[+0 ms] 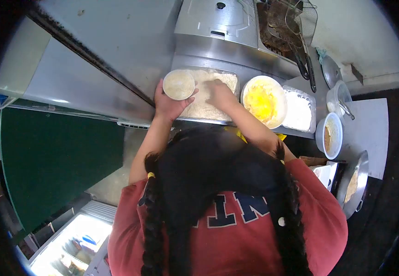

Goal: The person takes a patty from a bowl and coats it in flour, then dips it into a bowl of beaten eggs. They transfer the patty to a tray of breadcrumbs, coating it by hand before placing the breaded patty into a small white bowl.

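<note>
Steel counter (296, 82) lay beneath a metal tray (208, 121) of pale powder (223, 79), at whose left edge the left hand (168, 106) grasped a round tub (179, 85). Over the powder, between tub and yellow-filled bowl (282, 102), the right hand (221, 95) curved its fingers, their grip unclear.

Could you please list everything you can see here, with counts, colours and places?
round bowl: one, white, left hand
tray of powder: one, silver, beige contents, centre
mixing bowl with yellow mixture: one, white, right of tray
rectangular tub of white powder: one, right of mixing bowl
fryer lid: one, silver, top
wire basket: at least one, grey, top right
plastic bowl: one, pale blue, right
pan: one, silver, lower right
green panel: one, left
left hand: one, under round bowl
right hand: one, at tray
</note>
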`<control>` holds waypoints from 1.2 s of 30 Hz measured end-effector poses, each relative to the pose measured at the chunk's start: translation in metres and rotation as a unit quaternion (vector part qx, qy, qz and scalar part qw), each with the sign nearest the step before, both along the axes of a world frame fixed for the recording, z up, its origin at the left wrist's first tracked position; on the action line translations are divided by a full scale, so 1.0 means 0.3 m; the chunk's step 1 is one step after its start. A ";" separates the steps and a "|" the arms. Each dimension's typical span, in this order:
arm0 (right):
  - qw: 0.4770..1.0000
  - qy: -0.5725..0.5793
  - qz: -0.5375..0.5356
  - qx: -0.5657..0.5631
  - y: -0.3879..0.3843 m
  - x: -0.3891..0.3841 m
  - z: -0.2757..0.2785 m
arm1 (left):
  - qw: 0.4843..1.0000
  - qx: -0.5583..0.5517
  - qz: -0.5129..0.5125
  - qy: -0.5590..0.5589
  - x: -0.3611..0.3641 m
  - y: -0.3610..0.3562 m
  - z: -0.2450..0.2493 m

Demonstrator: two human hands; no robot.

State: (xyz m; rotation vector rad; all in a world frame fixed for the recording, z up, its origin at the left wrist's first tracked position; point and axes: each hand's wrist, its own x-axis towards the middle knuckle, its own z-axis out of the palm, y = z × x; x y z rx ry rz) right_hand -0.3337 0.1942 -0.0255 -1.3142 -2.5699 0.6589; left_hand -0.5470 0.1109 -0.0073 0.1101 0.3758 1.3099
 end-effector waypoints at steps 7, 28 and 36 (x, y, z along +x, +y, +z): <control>0.995 -0.030 0.097 0.009 0.070 -0.053 0.114 | 0.998 0.054 -0.023 -0.023 0.001 -0.021 0.036; 0.985 -0.100 0.112 -0.079 0.172 -0.001 0.113 | 0.999 0.028 -0.008 0.020 0.029 -0.042 0.047; 0.995 0.000 0.096 0.034 0.073 0.029 -0.070 | 0.999 0.023 -0.011 0.023 0.036 -0.040 0.045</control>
